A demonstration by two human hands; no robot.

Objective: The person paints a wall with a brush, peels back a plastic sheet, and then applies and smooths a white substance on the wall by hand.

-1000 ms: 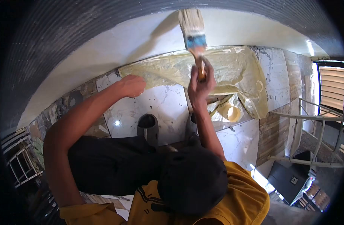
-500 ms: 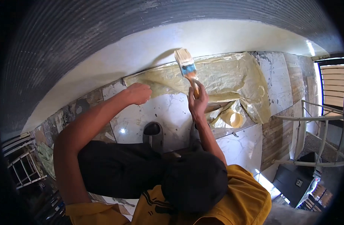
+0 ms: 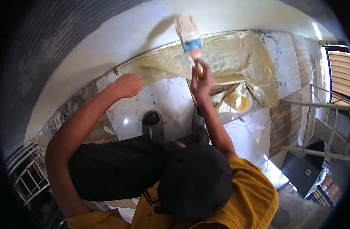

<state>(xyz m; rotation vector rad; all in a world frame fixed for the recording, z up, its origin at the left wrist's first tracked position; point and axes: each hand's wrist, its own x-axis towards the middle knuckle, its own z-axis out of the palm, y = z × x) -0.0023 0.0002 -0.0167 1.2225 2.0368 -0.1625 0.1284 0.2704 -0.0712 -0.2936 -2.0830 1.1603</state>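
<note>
My right hand (image 3: 203, 82) is wrapped round the wooden handle of a wide paintbrush (image 3: 192, 42). The brush has a blue band and pale, paint-coated bristles, which point up at the white lower wall (image 3: 144, 30); whether they touch it I cannot tell. My left hand (image 3: 128, 85) is curled closed over the left end of a yellowish plastic sheet (image 3: 228, 57); its fingertips are hidden. The sheet lies crumpled on the floor along the wall. A cream-coloured round container (image 3: 242, 104) stands near its lower edge, to the right of my right hand.
Marble-look and wood-look tiles (image 3: 285, 126) cover the floor, with dark specks. My shoes (image 3: 153, 124) are below the sheet. A pale metal frame (image 3: 331, 108) and a dark box (image 3: 303, 171) stand at right. Another metal rack (image 3: 32, 177) is at lower left.
The brush and my right hand have moved up in the view, with the bristles higher against the wall. My left hand appears further left and slightly higher. The whole view has shifted.
</note>
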